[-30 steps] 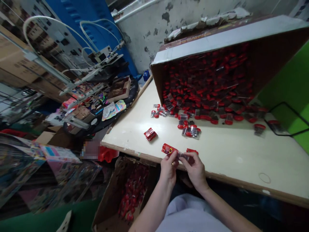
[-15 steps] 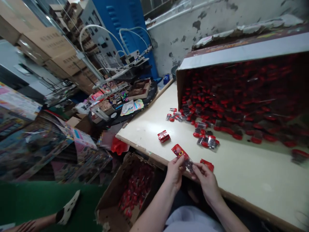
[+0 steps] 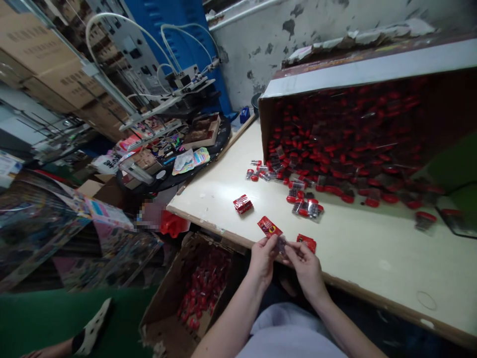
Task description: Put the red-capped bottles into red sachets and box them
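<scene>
At the front edge of the table, my left hand pinches a small packet with a red printed card at its far end. The packet's near end is clear plastic with something dark in it, partly hidden by my fingers. My right hand has its thumb and fingers closed on that clear end. Just beyond my right hand lies a small stack of red cards. Farther off to the left sits another stack of red and white cards.
A large carton lies on its side, spilling many red-capped clear packets onto the white table. Below the table edge, an open cardboard box holds more red packets. A machine with a cluttered black turntable stands at left. A person's shoe shows lower left.
The view has shifted, so everything sits a little farther left and higher. Both hands keep hold of the packet, with my right fingertips slightly closer to my left ones.
</scene>
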Tool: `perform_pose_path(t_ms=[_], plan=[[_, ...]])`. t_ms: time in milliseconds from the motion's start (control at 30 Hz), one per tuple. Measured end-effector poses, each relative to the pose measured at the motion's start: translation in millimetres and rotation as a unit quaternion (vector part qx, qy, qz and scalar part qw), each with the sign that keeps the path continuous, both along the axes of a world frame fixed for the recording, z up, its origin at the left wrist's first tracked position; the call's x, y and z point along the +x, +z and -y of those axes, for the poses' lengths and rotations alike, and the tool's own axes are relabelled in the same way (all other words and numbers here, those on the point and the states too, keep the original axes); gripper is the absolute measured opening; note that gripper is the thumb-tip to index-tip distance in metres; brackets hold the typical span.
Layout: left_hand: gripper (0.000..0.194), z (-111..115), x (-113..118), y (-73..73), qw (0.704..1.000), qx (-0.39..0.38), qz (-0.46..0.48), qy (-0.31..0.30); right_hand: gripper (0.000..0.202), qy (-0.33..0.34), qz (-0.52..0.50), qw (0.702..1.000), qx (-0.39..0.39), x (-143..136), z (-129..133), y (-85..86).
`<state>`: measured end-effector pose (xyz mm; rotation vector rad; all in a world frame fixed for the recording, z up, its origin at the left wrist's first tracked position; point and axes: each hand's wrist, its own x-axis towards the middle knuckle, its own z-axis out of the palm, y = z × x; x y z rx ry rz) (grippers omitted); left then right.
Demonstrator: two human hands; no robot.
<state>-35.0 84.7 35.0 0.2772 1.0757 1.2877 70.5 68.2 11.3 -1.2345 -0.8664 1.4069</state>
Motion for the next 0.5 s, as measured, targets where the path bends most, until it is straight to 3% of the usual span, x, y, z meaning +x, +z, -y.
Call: perform_pose_path(t_ms=[200,367,500], plan=[[0.037,4,-8,8.6,0.996,0.013,0.021,-0.08,0.026,0.017,-0.127,0.99,-0.052,-2,-4,5.3],[0.036,-3,-15,7.3,0.997,0.003,0.008,-0.072,0.026,0.016,-0.098,0.994,-0.047,-5,-5,0.4],[0.038,-10,-17,8.4,0.997,-0.005,-0.001,-0.077,0.035,0.07,-0.081,0.994,-0.036,4,-8,-2.9]])
